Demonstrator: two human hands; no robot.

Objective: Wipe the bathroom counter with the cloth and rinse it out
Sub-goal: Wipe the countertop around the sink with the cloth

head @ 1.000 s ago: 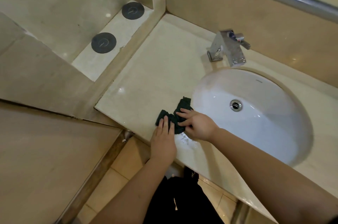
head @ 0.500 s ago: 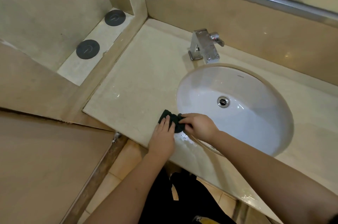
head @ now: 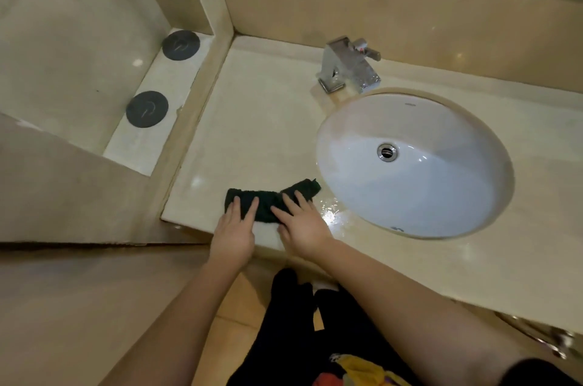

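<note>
Dark green cloth (head: 268, 201), cream counter (head: 262, 120), white sink (head: 441, 196)

Dark green terry cloth (head: 268, 202), folded into a long flat strip, lies w/ its near edge close to the front edge of the cream marble tabletop (head: 262, 120), just left of the white oval sink basin (head: 441, 183). Wet sheen on tabletop btw cloth's right end & basin rim.
</note>
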